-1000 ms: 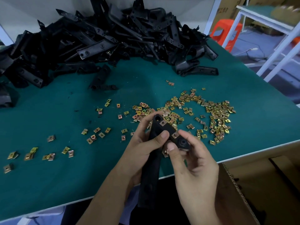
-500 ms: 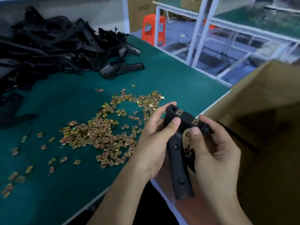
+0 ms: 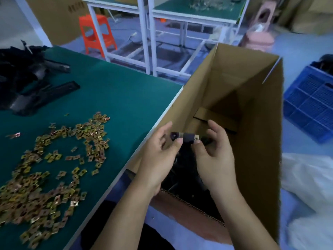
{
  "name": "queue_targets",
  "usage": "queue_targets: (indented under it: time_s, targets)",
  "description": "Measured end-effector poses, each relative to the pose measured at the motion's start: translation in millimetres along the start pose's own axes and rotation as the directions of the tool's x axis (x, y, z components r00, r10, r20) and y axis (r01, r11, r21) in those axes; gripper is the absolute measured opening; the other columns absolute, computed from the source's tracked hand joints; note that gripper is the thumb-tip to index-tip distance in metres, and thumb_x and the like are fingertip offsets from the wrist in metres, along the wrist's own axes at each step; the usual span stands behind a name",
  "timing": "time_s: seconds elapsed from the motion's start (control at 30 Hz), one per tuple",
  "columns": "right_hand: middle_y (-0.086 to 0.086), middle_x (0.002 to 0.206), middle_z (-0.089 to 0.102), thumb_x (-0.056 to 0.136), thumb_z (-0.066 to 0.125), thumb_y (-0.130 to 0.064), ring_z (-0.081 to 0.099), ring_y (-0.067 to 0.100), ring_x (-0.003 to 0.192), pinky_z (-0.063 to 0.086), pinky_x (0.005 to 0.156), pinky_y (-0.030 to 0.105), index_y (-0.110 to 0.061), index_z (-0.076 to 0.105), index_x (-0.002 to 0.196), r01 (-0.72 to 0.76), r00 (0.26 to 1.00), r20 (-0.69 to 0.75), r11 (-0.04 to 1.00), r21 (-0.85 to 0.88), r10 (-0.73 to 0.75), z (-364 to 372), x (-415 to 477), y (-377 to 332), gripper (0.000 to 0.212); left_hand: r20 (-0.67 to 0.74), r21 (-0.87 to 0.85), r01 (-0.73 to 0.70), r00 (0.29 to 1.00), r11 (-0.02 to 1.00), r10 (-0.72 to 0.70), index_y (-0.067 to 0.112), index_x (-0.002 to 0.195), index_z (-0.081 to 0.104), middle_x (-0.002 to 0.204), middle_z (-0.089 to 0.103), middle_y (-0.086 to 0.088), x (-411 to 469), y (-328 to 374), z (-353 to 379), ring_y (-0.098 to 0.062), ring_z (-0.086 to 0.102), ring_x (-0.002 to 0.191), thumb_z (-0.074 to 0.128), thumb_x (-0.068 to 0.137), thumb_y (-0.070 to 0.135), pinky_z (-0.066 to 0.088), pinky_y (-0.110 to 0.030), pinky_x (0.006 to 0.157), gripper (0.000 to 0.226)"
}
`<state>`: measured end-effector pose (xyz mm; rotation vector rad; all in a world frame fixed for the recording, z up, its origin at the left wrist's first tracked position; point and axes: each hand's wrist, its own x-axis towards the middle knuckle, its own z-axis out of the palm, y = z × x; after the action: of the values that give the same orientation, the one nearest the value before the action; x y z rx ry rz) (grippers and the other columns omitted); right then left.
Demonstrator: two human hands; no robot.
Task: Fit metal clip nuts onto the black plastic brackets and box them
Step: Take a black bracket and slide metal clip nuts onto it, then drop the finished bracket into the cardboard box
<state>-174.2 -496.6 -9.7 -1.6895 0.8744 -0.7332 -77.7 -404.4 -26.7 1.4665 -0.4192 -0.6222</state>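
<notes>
A black plastic bracket (image 3: 188,137) with two metal clip nuts fitted on it hangs over the open cardboard box (image 3: 255,109). My left hand (image 3: 158,156) pinches its left end. Its right end is pinched by my right hand (image 3: 214,156). Inside the box, below my hands, lie more black brackets (image 3: 183,177). A heap of loose brass-coloured clip nuts (image 3: 54,168) covers the green table (image 3: 126,98) to the left. A pile of bare black brackets (image 3: 30,83) sits at the table's far left.
The box stands on the floor against the table's right edge. A blue plastic crate (image 3: 311,103) is on the floor at the right, white sheeting (image 3: 310,192) below it. An orange stool (image 3: 96,33) and white-framed benches (image 3: 180,29) stand behind.
Both hands have carried the bracket to the right, off the table and over the open box. The view has swung right with them.
</notes>
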Motion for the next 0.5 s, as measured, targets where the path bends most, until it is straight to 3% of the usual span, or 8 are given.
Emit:
queue_targets:
  time_s: [0.07, 0.17, 0.3, 0.4, 0.5]
  targets:
    - [-0.012, 0.155, 0.037, 0.098, 0.060, -0.017, 0.031, 0.005, 0.143, 0.033, 0.115, 0.030, -0.035, 0.033, 0.152, -0.030, 0.999, 0.035, 0.994, -0.106, 0.034, -2, 3, 5, 0.063, 0.011, 0.060, 0.033, 0.999, 0.998, -0.034, 0.050, 0.137, 0.053, 0.152, 0.046, 0.021, 2, -5, -1, 0.008, 0.038, 0.140, 0.067, 0.098, 0.020, 0.038, -0.007, 0.089, 0.052]
    - [-0.016, 0.154, 0.037, 0.099, 0.058, -0.015, 0.029, -0.007, 0.136, 0.026, 0.101, 0.008, -0.035, 0.034, 0.152, -0.010, 0.999, 0.048, 0.994, -0.107, 0.016, 5, -2, 5, 0.062, 0.002, 0.073, 0.032, 0.999, 0.997, -0.033, 0.047, 0.137, 0.054, 0.143, 0.053, 0.024, -1, -7, -8, 0.016, 0.044, 0.131, 0.065, 0.099, 0.019, 0.043, -0.006, 0.088, 0.048]
    - [-0.019, 0.143, 0.051, 0.097, 0.057, -0.009, 0.043, -0.006, 0.134, 0.039, 0.110, 0.023, -0.033, 0.046, 0.145, 0.055, 0.984, 0.171, 0.998, -0.019, -0.051, 37, -19, -4, 0.055, -0.048, 0.059, -0.016, 0.999, 0.998, 0.018, 0.037, 0.133, 0.063, 0.130, 0.063, 0.023, -12, 3, -24, 0.016, 0.054, 0.119, 0.061, 0.101, 0.014, 0.043, 0.000, 0.085, 0.039]
    - [-0.022, 0.129, 0.061, 0.097, 0.056, -0.007, 0.056, -0.008, 0.119, 0.048, 0.102, 0.020, -0.033, 0.054, 0.137, 0.105, 0.952, 0.284, 0.993, 0.052, -0.116, 76, -36, -18, 0.048, -0.156, 0.060, -0.063, 0.985, 0.996, 0.072, 0.038, 0.124, 0.069, 0.124, 0.068, 0.024, -25, 16, -50, 0.012, 0.058, 0.117, 0.057, 0.102, 0.008, 0.046, -0.006, 0.091, 0.039]
    - [-0.020, 0.131, 0.060, 0.098, 0.056, -0.010, 0.054, -0.008, 0.121, 0.047, 0.102, 0.019, -0.029, 0.054, 0.140, 0.201, 0.898, 0.385, 0.977, 0.077, -0.215, 120, -55, -34, 0.046, -0.333, 0.110, -0.089, 0.935, 0.990, 0.121, 0.039, 0.120, 0.069, 0.121, 0.068, 0.026, -45, 29, -94, 0.012, 0.060, 0.114, 0.055, 0.103, 0.009, 0.048, -0.009, 0.093, 0.037]
